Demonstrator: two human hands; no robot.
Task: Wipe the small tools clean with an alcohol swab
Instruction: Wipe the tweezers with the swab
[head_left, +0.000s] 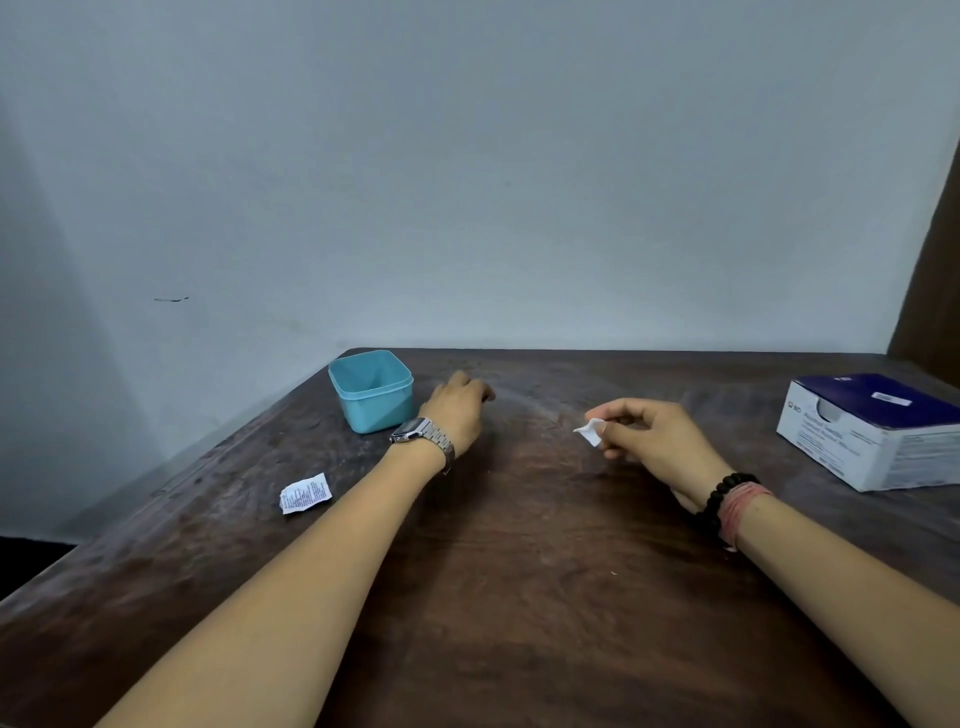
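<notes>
Right hand (654, 441) above the dark wooden worktop (519, 597), fingers pinched on a small white alcohol swab (589, 432) held clear of the surface. Left hand (457, 410) rests just right of the open teal plastic container (371, 397), fingers curled downward; whether they hold anything cannot be told. A torn swab wrapper (305, 492) lies near the left edge. A white-and-blue swab box (878, 431) sits at the right edge. Bare worktop lies between the forearms.
</notes>
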